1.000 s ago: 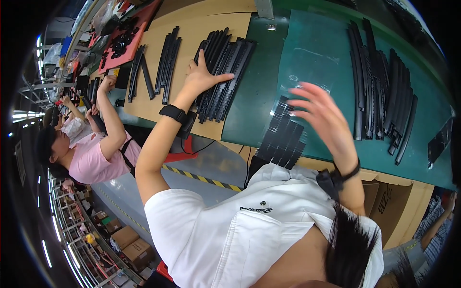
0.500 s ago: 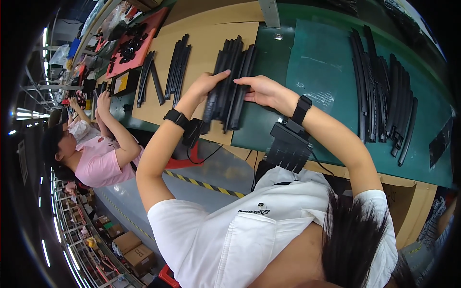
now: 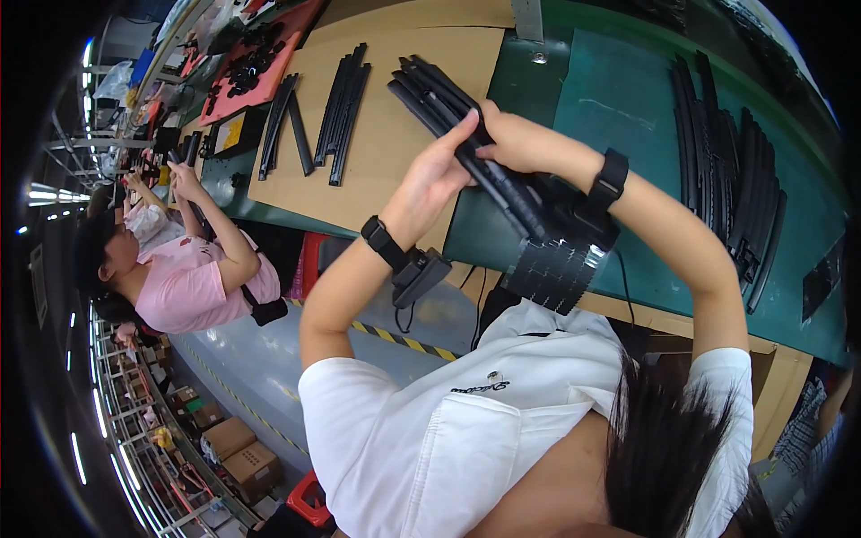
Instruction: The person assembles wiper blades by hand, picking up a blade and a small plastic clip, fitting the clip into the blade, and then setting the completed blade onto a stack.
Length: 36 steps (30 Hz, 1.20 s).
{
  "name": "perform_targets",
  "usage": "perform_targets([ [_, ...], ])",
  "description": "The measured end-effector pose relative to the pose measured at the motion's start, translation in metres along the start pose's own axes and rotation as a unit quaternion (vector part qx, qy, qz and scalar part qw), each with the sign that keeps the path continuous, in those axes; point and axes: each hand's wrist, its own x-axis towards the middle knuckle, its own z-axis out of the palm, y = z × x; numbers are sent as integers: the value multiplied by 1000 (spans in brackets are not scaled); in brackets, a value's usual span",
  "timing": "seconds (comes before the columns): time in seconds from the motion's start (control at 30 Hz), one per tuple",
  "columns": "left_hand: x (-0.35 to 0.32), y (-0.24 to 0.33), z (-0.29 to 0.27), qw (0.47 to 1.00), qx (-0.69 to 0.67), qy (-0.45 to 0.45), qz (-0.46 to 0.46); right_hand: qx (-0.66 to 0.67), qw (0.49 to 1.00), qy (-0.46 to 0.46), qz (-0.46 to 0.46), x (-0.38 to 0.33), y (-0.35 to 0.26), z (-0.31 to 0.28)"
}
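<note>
A bundle of long black plastic strips (image 3: 438, 97) is lifted off the table and tilted, its far end toward the upper left. My left hand (image 3: 435, 182) is closed around the bundle's near side, thumb along the top. My right hand (image 3: 518, 141) grips the same bundle at its middle from the right, fingers curled. The lower end of the bundle reaches toward my right wrist, partly behind the device strapped there. Left of the bundle, a small group of similar strips (image 3: 348, 112) and a few more strips (image 3: 299, 134) lie on the cardboard sheet (image 3: 386, 193).
More black strips (image 3: 755, 193) lie in rows on the green mat (image 3: 619, 117) to the right. A pink tray (image 3: 285, 54) with small black parts and a black box with a yellow label (image 3: 231, 136) stand at left. A co-worker in pink (image 3: 184, 289) works beside them.
The bundle has come up off the table and turned from nearly upright in view to a slant, upper left to lower right. Both my hands have closed on it and moved slightly right.
</note>
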Motion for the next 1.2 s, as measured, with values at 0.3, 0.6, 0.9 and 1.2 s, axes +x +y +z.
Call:
perform_targets([
  [0.3, -11, -38, 15, 892, 174, -17, 416, -208, 944, -92, -240, 70, 7, -7],
  [0.6, 44, -3, -16, 889, -329, -68, 310, -355, 903, -28, -241, 115, -15, 9],
  [0.9, 97, 55, -84, 737, -622, -199, 175, -230, 928, 175, -234, 22, -1, -16],
  [1.2, 87, 65, -65, 623, -777, -57, 74, -215, 948, 227, -52, -160, 79, -68],
])
